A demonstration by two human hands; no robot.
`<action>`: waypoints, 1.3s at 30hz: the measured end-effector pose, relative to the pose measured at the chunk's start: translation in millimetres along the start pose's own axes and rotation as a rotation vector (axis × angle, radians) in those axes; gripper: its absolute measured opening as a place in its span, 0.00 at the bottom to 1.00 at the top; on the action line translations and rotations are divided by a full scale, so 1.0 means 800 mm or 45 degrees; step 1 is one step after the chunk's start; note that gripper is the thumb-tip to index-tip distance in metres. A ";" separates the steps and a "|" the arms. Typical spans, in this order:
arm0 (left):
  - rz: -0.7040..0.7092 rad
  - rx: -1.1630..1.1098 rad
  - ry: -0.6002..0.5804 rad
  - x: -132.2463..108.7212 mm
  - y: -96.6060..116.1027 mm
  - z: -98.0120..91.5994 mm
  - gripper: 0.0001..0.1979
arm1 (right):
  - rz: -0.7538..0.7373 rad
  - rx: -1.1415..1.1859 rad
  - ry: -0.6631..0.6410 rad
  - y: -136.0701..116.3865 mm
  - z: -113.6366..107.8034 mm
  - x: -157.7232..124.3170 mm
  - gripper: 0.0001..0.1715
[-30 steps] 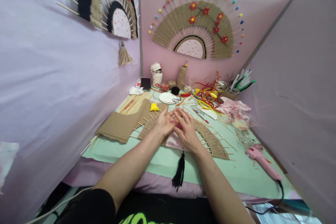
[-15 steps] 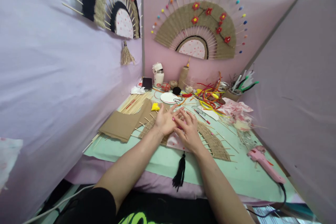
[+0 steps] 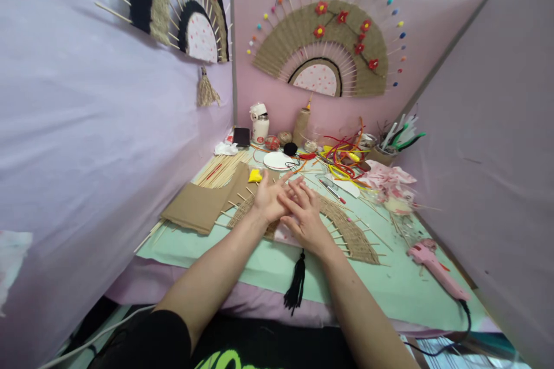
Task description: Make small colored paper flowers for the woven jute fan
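Observation:
My left hand (image 3: 268, 205) lies palm up with its fingers stretched out, above the woven fan on the table. Across that palm rests my right hand (image 3: 306, 220), its fingers extended and pressed flat against it. Whatever lies between the two palms is hidden now. Below them is the half-round fan (image 3: 352, 237), made of twine woven over thin sticks. Its spotted pink cloth centre (image 3: 285, 233) is partly covered by my right hand. A tiny pink piece (image 3: 349, 219) sits on the fan's right side. From its bottom edge hangs a black tassel (image 3: 296, 285).
Folded brown cardboard (image 3: 193, 206) and thin sticks (image 3: 220, 172) lie left. A yellow lump (image 3: 255, 175) sits behind my left hand. A pink glue gun (image 3: 439, 271) with a cord is at right. Coloured pipe cleaners (image 3: 346, 170) and a pen (image 3: 332, 191) lie behind.
My right hand has slid slightly over the left palm, its fingers flatter. A small pink bit seen under its fingertips before is hidden now. The view has shifted slightly.

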State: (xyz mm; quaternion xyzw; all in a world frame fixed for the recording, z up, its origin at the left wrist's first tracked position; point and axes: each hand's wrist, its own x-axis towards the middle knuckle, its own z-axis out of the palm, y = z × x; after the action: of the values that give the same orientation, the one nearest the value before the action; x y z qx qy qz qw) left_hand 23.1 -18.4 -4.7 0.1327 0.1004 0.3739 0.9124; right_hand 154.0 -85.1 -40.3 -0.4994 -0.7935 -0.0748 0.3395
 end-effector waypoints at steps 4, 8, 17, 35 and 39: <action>0.037 -0.022 -0.011 0.000 0.000 0.000 0.34 | 0.089 -0.016 0.053 0.002 0.000 0.000 0.28; -0.022 0.006 -0.001 0.001 -0.002 -0.001 0.36 | 0.002 0.016 0.022 -0.001 0.001 0.001 0.30; -0.050 0.015 0.004 0.000 -0.002 0.002 0.37 | 0.013 -0.012 0.004 -0.003 0.002 0.001 0.32; -0.026 -0.038 0.067 0.001 -0.005 0.002 0.34 | 0.063 0.008 0.026 0.002 0.002 0.004 0.30; -0.007 -0.031 0.173 0.004 -0.009 0.003 0.31 | -0.018 0.010 -0.047 -0.007 0.003 0.007 0.32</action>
State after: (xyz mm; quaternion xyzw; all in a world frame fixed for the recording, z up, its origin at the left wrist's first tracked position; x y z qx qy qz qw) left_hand 30.5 -21.3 -5.2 0.0954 0.1580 0.3808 0.9061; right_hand 146.5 -83.0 -37.5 -0.4937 -0.8035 -0.0647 0.3262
